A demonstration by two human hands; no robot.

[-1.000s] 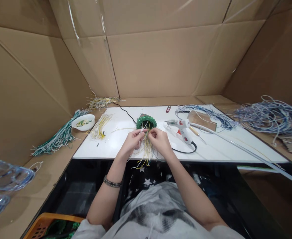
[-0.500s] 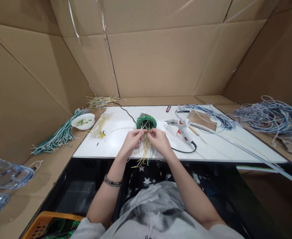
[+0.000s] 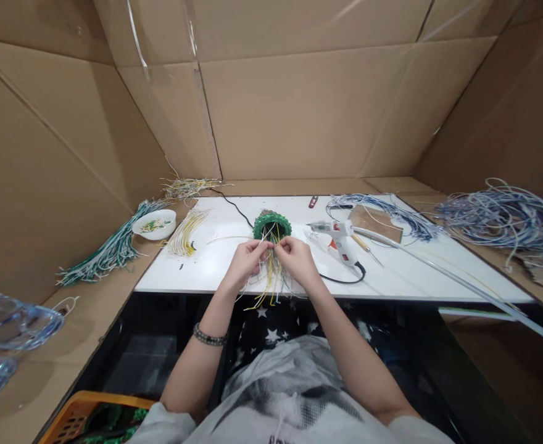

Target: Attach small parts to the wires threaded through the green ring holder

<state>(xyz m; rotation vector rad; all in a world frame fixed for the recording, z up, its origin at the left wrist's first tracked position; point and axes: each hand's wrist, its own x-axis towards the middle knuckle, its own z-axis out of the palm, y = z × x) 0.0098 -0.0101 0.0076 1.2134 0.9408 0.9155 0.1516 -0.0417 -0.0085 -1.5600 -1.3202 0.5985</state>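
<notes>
The person wears a light grey short-sleeved top with a dark, smudgy black print across the chest, seen at the bottom centre of the frame. Both forearms are bare below the sleeves. The left hand has 1 dark beaded bracelet at its wrist, lower left of centre. The right hand has nothing on wrist or fingers. Across the lap, centre frame, lies black fabric with white stars.

head cam | looks forward-down | near over white table | cardboard walls behind
</notes>
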